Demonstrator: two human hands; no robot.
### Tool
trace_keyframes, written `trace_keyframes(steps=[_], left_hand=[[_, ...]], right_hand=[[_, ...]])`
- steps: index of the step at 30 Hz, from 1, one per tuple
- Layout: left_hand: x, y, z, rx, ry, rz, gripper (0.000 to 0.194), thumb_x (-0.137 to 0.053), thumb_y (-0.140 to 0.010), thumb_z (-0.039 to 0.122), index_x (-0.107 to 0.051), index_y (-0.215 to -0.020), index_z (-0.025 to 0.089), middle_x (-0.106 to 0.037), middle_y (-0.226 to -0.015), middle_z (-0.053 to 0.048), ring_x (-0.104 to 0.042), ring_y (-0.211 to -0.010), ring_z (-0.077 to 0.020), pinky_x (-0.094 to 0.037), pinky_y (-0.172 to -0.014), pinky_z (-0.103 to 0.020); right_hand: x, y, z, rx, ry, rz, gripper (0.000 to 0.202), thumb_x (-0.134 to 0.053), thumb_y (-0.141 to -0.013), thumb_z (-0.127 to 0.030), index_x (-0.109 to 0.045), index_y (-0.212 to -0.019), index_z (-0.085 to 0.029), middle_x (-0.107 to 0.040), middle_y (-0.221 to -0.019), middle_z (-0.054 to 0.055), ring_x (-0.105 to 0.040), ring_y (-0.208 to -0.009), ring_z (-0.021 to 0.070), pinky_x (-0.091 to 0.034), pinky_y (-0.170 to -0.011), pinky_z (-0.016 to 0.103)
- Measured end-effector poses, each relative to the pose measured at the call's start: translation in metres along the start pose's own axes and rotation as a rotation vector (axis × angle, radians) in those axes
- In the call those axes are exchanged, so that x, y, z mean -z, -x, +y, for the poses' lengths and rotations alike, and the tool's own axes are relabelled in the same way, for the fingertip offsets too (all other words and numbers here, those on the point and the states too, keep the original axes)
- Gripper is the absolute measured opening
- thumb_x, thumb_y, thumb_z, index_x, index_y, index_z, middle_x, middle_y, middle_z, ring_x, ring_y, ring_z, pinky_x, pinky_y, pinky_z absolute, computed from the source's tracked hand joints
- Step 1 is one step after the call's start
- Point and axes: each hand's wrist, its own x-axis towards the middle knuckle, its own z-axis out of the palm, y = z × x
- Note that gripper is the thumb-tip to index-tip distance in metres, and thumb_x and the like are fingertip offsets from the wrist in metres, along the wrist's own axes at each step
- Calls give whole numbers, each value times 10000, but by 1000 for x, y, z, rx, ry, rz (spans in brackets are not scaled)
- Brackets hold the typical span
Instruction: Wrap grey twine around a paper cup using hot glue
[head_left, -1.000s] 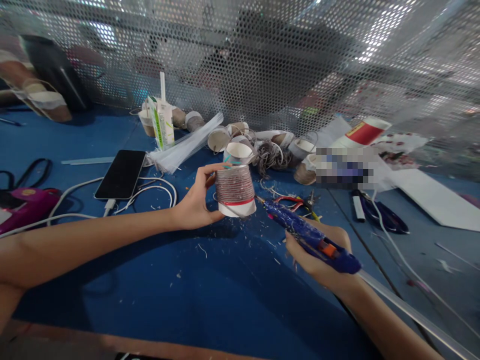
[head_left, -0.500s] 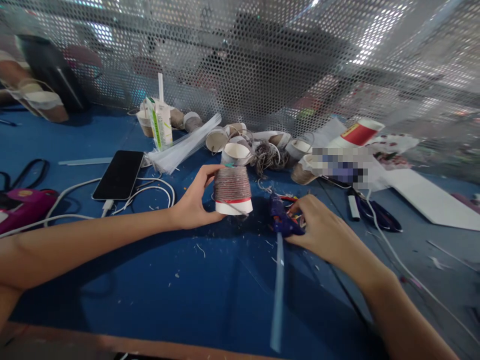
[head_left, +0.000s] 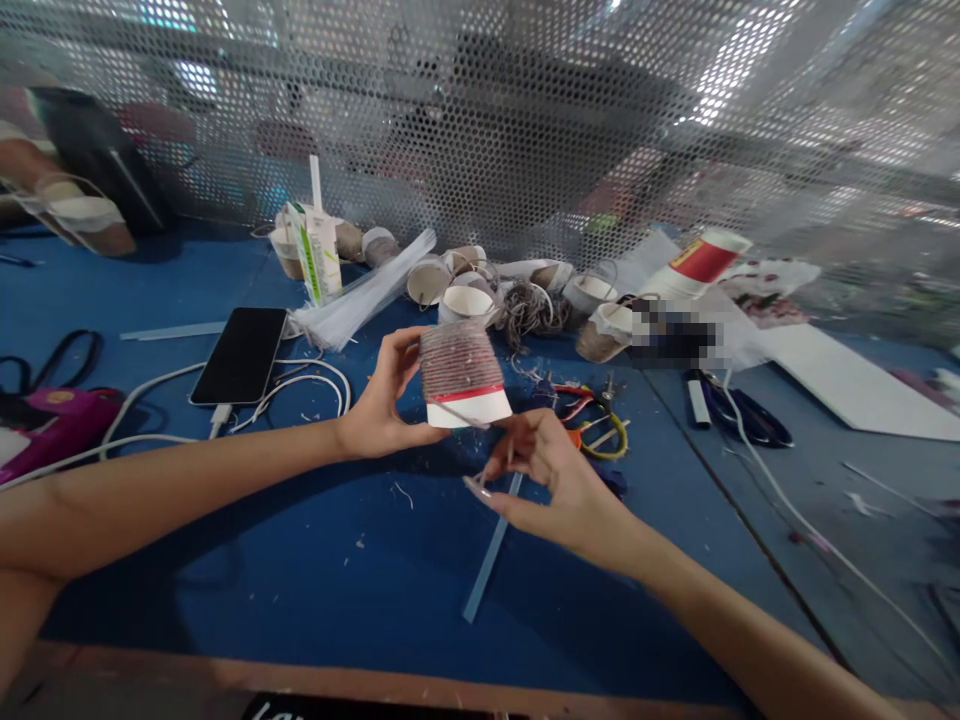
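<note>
My left hand (head_left: pixel 390 395) is closed around a paper cup (head_left: pixel 469 408), tilted with its white rim down. Brown-grey twine (head_left: pixel 459 362) is wound in rows around the cup's upper part, above a red band. Just below the rim, my right hand (head_left: pixel 551 475) pinches what looks like the loose end of the twine. Partly hidden behind that hand, a dark blue glue gun (head_left: pixel 611 480) lies on the table, and a clear glue stick (head_left: pixel 489 560) sticks out towards me. Scissors with yellow and red handles (head_left: pixel 619 437) lie beside it.
Several twine-wrapped cups (head_left: pixel 469 302) stand along a perforated metal screen (head_left: pixel 450 130). To the left are a phone (head_left: pixel 240 355) on a white cable, a magenta glue gun (head_left: pixel 60 425), a drink carton (head_left: pixel 319 255) and a bundle of glue sticks (head_left: pixel 367 290). White board (head_left: pixel 862 380) lies right.
My right hand has let go of the blue glue gun, now on the table, and has moved left to the twine below the cup. The cup has tilted slightly in my left hand.
</note>
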Motion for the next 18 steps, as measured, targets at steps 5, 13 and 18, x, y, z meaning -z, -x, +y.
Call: trace_keyframes(steps=[5, 13, 18], left_hand=[[1, -1, -1, 5, -32, 0, 833, -788, -696, 424, -278, -1345, 306, -389, -1352, -102, -445, -1318, -302, -392, -1121, -501], [2, -3, 2, 52, -47, -40, 814, -784, -684, 342, -311, -1342, 262, -451, -1325, -123, -490, -1290, -290, -389, -1133, -493], [4, -3, 5, 94, -8, -94, 789, -762, -699, 312, -325, -1353, 256, -462, -1346, -133, -483, -1312, -295, -392, -1134, -484]], right_hand=[[-13, -7, 1, 48, -225, -67, 400, -719, -781, -235, -328, -859, -255, -657, -936, 10, -563, -701, 90, -498, -644, 270], [10, -3, -1, 38, -378, 62, 377, -727, -788, -381, -372, -809, -254, -511, -723, -55, -447, -549, 88, -306, -417, 213], [19, -5, -4, 84, -410, 160, 391, -742, -749, -411, -387, -774, -248, -472, -670, -57, -443, -547, 99, -333, -468, 245]])
